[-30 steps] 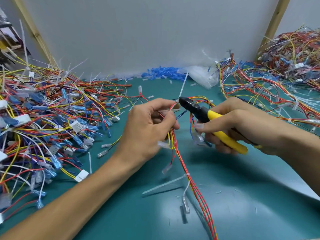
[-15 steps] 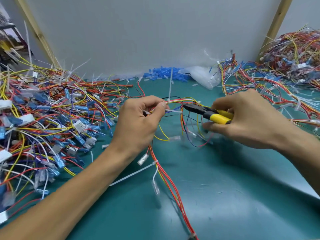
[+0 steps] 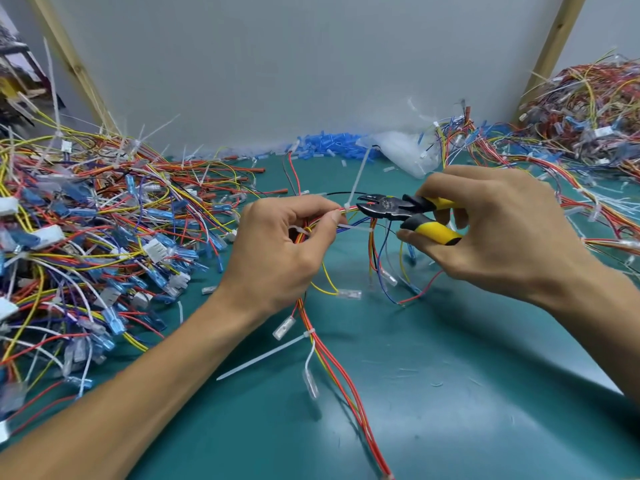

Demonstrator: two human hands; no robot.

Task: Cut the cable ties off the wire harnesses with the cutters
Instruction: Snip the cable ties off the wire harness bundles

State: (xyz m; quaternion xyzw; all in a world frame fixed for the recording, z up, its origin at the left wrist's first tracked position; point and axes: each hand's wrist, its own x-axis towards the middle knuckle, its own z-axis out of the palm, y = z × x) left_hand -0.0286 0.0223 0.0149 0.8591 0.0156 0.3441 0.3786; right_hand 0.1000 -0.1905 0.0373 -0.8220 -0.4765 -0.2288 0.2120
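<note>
Along the left edge, a tangled pile of harnesses covers the green mat from the wooden post down toward the near corner, and its fringe reaches close to the left forearm. The left hand is lifted over the mat's middle, pinching one wire harness between thumb and forefinger. The harness's red and yellow wires trail down toward the near edge, and a long white tie sticks out from them to the left.

Just right of that pinch, an upright cable tie circles the bundle. The cutters point left at it with their jaws narrowly parted, tips just beside the tie's head (whether they touch it, I cannot tell). The right hand is wrapped around the yellow handles, which are spread apart.

Below both hands, the mat lies bare across a wide area, apart from the trailing wires and small offcuts. Behind the hands, blue connectors and a clear bag line the foot of the grey wall. A second heap of harnesses crowds the far right corner, with strands spilling toward the right wrist.
</note>
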